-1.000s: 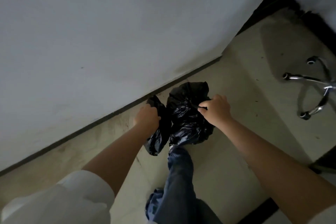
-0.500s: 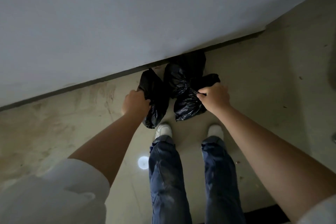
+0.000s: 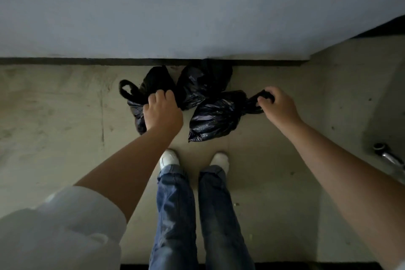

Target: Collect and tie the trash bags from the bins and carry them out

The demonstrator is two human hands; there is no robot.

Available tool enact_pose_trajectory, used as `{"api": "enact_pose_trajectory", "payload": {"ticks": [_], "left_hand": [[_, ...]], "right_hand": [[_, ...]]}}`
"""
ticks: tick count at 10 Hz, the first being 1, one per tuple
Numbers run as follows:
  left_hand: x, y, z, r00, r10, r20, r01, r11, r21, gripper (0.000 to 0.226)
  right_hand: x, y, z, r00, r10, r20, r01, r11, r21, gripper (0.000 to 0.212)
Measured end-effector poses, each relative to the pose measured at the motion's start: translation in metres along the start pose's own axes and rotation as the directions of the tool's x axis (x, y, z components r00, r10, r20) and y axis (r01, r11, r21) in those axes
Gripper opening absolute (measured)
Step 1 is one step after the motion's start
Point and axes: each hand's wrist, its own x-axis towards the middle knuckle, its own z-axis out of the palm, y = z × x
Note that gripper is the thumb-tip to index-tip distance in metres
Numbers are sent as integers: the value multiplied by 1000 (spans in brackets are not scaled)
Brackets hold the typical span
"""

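Observation:
Three tied black trash bags lie on the floor by the wall's foot, just ahead of my shoes. My left hand (image 3: 162, 112) rests on the left bag (image 3: 140, 94), fingers curled over its top; a loop handle sticks out to the left. The middle bag (image 3: 201, 85) sits against the wall, untouched. My right hand (image 3: 276, 103) pinches the twisted neck of the right bag (image 3: 215, 119), pulling it out to the right.
A pale wall (image 3: 197, 11) with a dark skirting strip (image 3: 65, 61) runs across ahead. Bare concrete floor (image 3: 54, 116) spreads to both sides. A chrome chair leg with a caster (image 3: 385, 156) pokes in at the right edge.
The view has swung square to the wall. My right hand has moved right, drawing its bag away from the other two. My left hand has shifted onto the left bag's top.

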Motion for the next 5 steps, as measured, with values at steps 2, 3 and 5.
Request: {"api": "enact_pose_trajectory", "payload": {"ticks": [2, 3, 5], "left_hand": [[-9, 49, -1, 994, 112, -20, -112, 993, -23, 37], [-9, 61, -7, 988, 149, -30, -149, 989, -4, 37], [-10, 72, -16, 973, 222, -67, -215, 972, 97, 48]], "right_hand": [[16, -3, -26, 986, -164, 9, 164, 985, -60, 32], [27, -4, -33, 986, -167, -7, 166, 986, -30, 31], [46, 23, -34, 991, -2, 133, 10, 998, -62, 44]]}}
